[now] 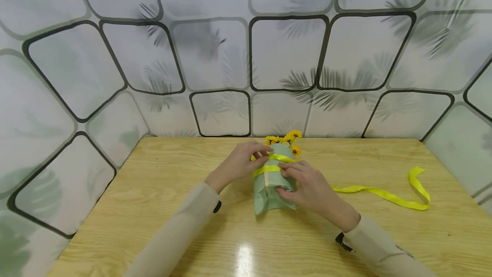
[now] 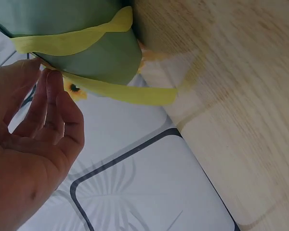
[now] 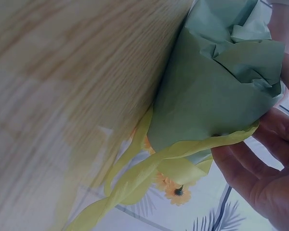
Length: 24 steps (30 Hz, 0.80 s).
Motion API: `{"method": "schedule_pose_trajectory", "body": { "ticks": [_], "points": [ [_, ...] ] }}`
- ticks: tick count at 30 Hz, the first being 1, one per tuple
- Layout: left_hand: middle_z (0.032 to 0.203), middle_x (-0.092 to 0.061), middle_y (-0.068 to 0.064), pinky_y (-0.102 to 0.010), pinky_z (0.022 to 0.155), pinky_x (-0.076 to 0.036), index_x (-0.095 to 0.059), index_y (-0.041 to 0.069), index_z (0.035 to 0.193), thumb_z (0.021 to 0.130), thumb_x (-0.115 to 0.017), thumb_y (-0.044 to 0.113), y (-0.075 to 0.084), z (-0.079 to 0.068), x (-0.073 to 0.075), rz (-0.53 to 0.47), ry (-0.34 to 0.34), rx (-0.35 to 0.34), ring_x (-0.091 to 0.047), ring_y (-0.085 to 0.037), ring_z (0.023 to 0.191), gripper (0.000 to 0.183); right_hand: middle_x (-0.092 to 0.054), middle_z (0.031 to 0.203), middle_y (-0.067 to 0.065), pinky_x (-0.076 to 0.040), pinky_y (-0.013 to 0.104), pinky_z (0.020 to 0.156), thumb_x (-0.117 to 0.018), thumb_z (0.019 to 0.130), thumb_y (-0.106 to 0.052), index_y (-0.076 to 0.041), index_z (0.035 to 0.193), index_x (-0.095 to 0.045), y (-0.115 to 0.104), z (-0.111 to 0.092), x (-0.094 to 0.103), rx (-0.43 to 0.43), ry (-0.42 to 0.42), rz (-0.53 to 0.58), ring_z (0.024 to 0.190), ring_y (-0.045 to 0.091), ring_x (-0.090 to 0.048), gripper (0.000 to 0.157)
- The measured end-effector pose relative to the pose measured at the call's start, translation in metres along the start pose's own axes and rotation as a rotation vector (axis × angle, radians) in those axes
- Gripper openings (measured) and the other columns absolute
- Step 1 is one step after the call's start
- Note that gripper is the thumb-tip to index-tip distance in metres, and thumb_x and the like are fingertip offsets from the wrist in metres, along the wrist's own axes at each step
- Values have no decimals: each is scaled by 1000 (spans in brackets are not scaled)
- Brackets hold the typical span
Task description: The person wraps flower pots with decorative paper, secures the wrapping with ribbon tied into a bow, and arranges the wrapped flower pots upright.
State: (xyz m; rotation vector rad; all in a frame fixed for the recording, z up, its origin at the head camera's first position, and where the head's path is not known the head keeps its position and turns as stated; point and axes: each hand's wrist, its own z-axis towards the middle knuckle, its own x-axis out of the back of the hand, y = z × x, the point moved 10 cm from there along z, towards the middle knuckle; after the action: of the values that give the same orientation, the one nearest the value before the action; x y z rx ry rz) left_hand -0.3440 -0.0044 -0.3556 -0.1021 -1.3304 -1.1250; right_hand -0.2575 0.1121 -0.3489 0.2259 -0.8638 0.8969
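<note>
A small bouquet of yellow flowers (image 1: 294,134), wrapped in pale green paper (image 1: 274,180), lies on the wooden table with its blooms toward the wall. Yellow ribbon (image 1: 267,169) runs around the wrap in two bands. At the bouquet's upper left, my left hand (image 1: 249,157) pinches the ribbon (image 2: 72,44) between thumb and fingertips. My right hand (image 1: 307,183) holds the bouquet from the right, thumb low on the paper and fingers at the ribbon band. In the right wrist view, those fingers (image 3: 241,166) touch the ribbon (image 3: 192,148) and paper; part of the thumb is cut off.
A long loose tail of yellow ribbon (image 1: 384,193) trails across the table (image 1: 184,225) to the right and curls up at its end. Behind the table's far edge stands a patterned wall covering (image 1: 288,54).
</note>
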Motion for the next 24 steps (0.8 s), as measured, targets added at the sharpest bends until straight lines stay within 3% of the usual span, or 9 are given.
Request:
{"method": "schedule_pose_trajectory", "body": {
  "ticks": [5, 11, 24],
  "points": [
    [101, -72, -4, -19, 69, -53, -77, 11, 114, 100, -67, 13, -5, 0, -1, -2, -1, 1, -66, -12, 83, 17, -77, 112, 10, -61, 34, 74, -93, 71, -23, -6, 90, -73, 1, 0, -1, -21, -12, 0, 92, 23, -69, 32],
    [99, -72, 1, -21, 70, -54, -78, 15, 109, 101, -67, 16, -13, -5, 5, -12, -3, 30, -64, -9, 82, 14, -76, 114, 9, -60, 33, 72, -93, 73, -25, -8, 90, -73, 2, 1, -1, -40, -29, -3, 93, 23, -69, 31],
    [98, -74, -1, -21, 71, -54, -79, 13, 108, 99, -68, 15, -20, -30, 24, 7, -46, 32, -65, -8, 81, 14, -76, 115, 9, -61, 34, 75, -93, 72, -25, -8, 88, -73, 1, 2, 0, -44, -29, 2, 94, 23, -69, 31]
  ]
}}
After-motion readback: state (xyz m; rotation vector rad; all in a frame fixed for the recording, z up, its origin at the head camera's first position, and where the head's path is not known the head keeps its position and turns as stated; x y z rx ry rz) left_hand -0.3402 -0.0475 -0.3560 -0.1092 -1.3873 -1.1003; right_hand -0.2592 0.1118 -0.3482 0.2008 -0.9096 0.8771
